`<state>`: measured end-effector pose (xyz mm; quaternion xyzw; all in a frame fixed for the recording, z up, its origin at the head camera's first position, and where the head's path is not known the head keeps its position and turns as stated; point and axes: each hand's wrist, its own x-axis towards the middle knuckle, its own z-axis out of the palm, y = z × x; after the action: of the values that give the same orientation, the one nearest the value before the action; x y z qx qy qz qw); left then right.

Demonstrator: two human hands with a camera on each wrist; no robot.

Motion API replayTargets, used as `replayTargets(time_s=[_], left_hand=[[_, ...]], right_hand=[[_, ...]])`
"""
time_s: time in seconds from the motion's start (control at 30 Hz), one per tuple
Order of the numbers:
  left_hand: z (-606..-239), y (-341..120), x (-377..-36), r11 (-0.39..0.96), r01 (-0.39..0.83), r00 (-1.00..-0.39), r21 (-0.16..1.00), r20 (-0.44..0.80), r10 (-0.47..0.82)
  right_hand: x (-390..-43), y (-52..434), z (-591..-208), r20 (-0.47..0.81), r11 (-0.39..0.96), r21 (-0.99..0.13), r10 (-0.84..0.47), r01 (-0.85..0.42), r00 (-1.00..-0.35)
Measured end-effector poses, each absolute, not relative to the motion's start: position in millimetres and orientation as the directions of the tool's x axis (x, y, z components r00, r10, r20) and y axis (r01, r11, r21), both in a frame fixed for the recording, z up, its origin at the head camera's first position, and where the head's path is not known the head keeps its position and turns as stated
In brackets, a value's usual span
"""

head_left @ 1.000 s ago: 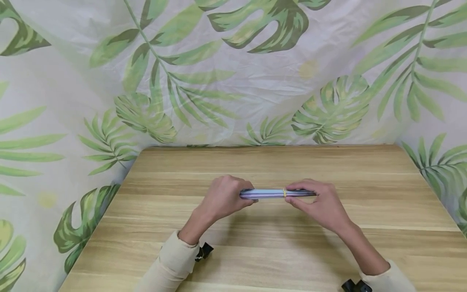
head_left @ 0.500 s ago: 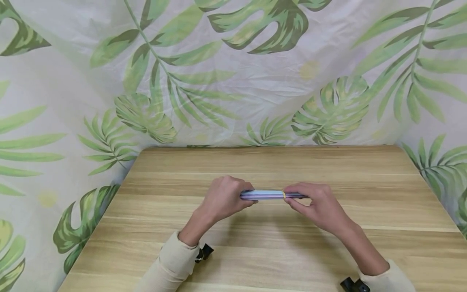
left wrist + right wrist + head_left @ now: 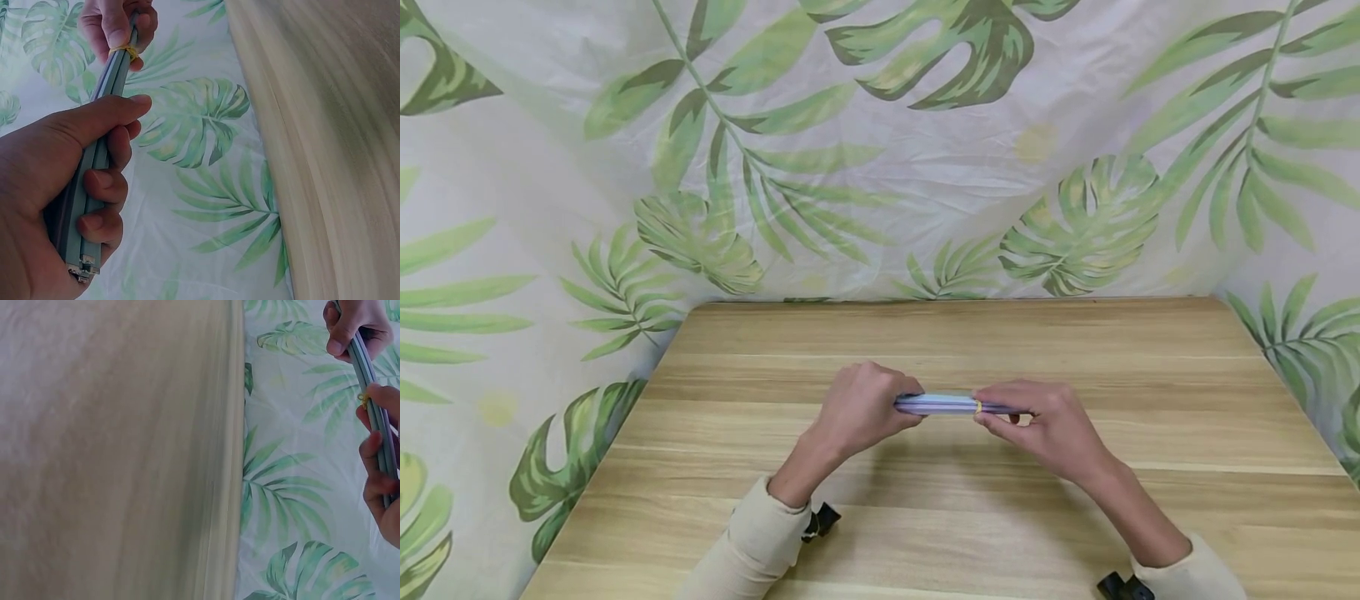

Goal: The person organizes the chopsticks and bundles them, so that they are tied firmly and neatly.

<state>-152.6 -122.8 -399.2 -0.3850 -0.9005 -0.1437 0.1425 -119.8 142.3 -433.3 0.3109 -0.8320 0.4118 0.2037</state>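
Overhead, one leaf-print cloth (image 3: 925, 150) hangs behind one wooden table (image 3: 970, 517). My two hands meet above the table's middle, both clear of its surface. Between them: one bundle of long flat strips (image 3: 936, 404), held level, lengthwise left to right. Strip count: at least two edges show at the left wrist view; exact number not readable. My left hand (image 3: 861, 408) has its fingers (image 3: 103, 187) clenched round the bundle's left end. My right hand (image 3: 1045, 425) pinches the right part, at one yellow rubber band (image 3: 978, 407) looped round the bundle.
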Motion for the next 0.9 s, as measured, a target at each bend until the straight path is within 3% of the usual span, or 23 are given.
replayTargets(time_s=[0.23,0.4,0.67,0.9], left_hand=[[-400.2,-118.3,-150.6,0.661,0.727,-0.678,0.187,0.347,0.648],[-403.5,-115.7,-152.2,0.676,0.718,-0.685,0.169,0.344,0.642],[-403.3,-116.7,-151.5,0.682,0.714,-0.687,0.158,0.347,0.639],[-401.2,-118.2,-151.1,0.671,0.724,-0.674,0.16,0.367,0.641]], right_hand=[[-119.3,142.0,-430.6,0.579,0.602,-0.455,-0.359,-0.656,-0.732],[-116.9,141.9,-425.5,0.601,0.676,-0.324,-0.392,-0.661,-0.696],[-115.6,143.6,-427.0,0.563,0.583,-0.444,-0.409,-0.681,-0.718],[-118.7,140.0,-432.8,0.646,0.516,-0.464,-0.359,-0.72,-0.674]])
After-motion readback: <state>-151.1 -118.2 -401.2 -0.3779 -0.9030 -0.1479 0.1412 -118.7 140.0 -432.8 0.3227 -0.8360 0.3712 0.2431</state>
